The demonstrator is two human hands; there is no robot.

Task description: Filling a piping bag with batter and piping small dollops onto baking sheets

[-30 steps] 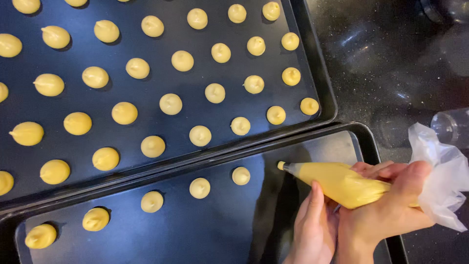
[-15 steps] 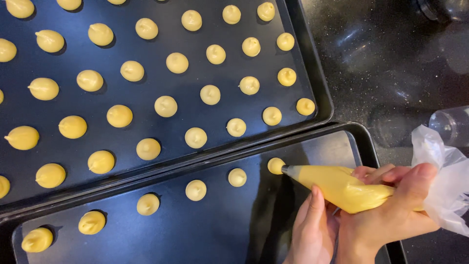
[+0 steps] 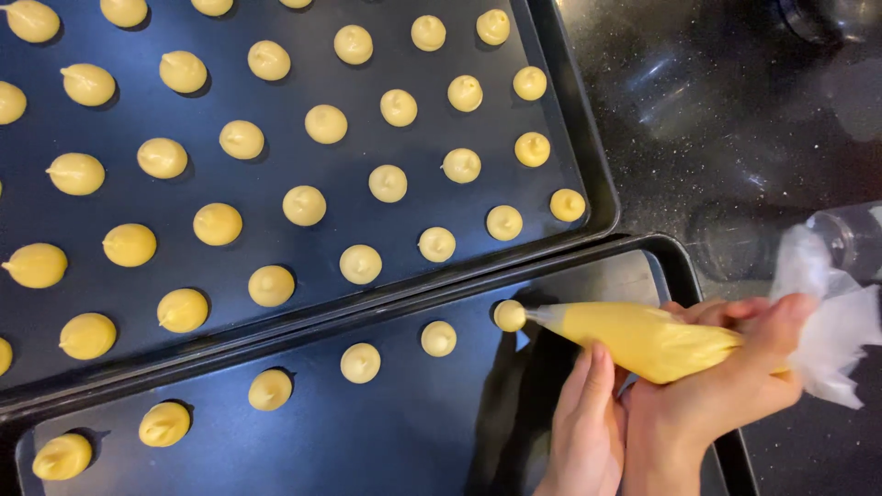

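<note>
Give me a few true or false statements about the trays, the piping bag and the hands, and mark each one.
1. The right hand grips the piping bag. True.
2. The bag's tip points at a batter mound on the near tray. True.
3. The far tray holds no mounds. False: it is covered in rows of them.
4. The left hand rests on the far tray. False: it steadies the bag from below, over the near tray.
5. The batter is yellow. True.
</note>
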